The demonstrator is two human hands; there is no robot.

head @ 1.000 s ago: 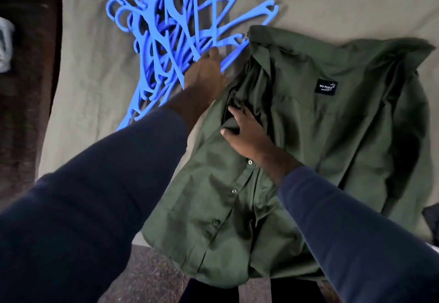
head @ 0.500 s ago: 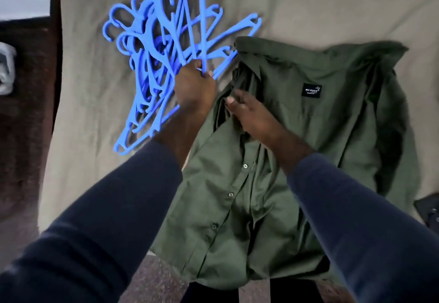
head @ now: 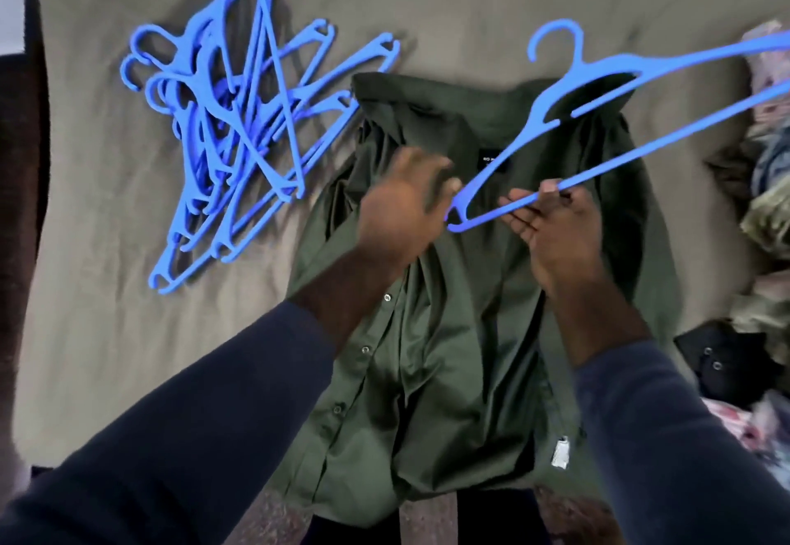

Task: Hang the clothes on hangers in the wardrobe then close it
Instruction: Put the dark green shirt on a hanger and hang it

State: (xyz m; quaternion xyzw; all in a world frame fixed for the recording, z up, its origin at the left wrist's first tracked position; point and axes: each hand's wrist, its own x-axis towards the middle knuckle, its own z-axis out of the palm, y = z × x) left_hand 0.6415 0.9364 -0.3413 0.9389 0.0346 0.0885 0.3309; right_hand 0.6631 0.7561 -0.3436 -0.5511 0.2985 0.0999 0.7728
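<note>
One blue hanger point(head: 598, 67) has come out of the hanger pile point(head: 239, 125) and is now over the green shirt point(head: 427, 373), right hand point(head: 555, 223) pinching its bottom bar near the low end. Left hand point(head: 402, 202) is blurred just beside that end, grip can't tell. Shirt lies mid-bed point(head: 107, 330), collar far, hem over near edge; hanger's long axis slants toward the bed's right edge, collar directly below it.

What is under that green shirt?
The green shirt lies spread on a tan sheet, which shows around it. Whether anything else lies beneath cannot be seen; the cloth covers it.
</note>
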